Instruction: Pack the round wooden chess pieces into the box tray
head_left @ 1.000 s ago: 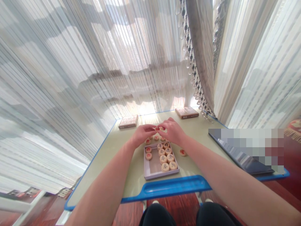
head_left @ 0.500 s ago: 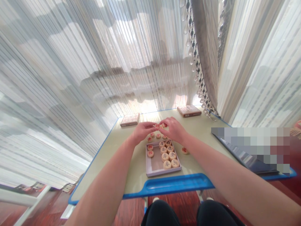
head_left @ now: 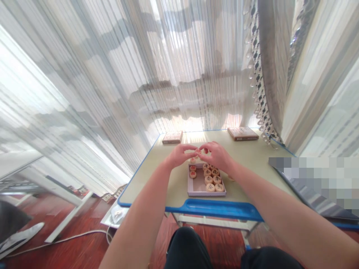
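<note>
My left hand (head_left: pixel 180 155) and my right hand (head_left: pixel 218 154) meet beyond the open box. Between their fingertips they pinch a round Chinese chess piece (head_left: pixel 198 151) with red lettering. Just under them, further red-lettered pieces (head_left: pixel 193 160) lie on the table, partly hidden by my fingers. The shallow open box (head_left: pixel 206 194) carries two red-lettered pieces (head_left: pixel 192 174) stacked in a column along its left side. Black-lettered pieces (head_left: pixel 208 179) fill two columns on its right, the far ones partly behind my right hand.
Two flat closed boxes, one at the back left (head_left: pixel 172 137) and one at the back right (head_left: pixel 242 133), rest on the pale table (head_left: pixel 151 179). A blue trough (head_left: pixel 223 210) forms its front edge. A dark flat object (head_left: pixel 316 203), partly pixelated, lies at the right. One loose piece (head_left: pixel 231 178) shows beside my right forearm.
The view has swung left, so the table appears farther right. Both hands still hold the red-lettered piece between them. The pieces in the box look the same.
</note>
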Motion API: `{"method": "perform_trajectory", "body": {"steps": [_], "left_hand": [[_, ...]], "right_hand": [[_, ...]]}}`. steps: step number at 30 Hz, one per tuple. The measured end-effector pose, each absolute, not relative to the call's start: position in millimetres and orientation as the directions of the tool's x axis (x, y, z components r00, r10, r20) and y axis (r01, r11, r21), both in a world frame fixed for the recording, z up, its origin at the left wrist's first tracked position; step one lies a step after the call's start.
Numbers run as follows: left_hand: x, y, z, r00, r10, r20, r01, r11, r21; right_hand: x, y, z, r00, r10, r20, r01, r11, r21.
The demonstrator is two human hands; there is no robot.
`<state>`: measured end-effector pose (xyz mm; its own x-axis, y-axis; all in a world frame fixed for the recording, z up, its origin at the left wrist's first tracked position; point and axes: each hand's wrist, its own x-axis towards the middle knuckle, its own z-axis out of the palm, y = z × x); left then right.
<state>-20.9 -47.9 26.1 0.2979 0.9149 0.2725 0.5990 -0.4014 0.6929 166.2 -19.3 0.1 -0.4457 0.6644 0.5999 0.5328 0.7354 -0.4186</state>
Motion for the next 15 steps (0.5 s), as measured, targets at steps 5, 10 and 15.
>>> {"method": "perform_trajectory", "body": {"steps": [5,10,15], "left_hand": [[-30.3,-74.1,9.5,0.081,0.927,0.367,0.661,-0.325,0.676],[-35.9,-93.6,-11.1,-0.021,0.905,0.425,0.779,-0.252,0.575],[-25.4,-98.1,-10.8,0.048,0.908,0.417,0.771,-0.299,0.562]], "right_hand": [[159.2,-32.4,1.4,-0.533,0.688,0.493,0.576,0.722,-0.383],[156.9,-42.8,2.5,-0.589,0.714,0.379,0.645,0.698,-0.312],[159.4,-46.6,4.4,-0.595,0.715,0.367,0.649,0.697,-0.305]]}}
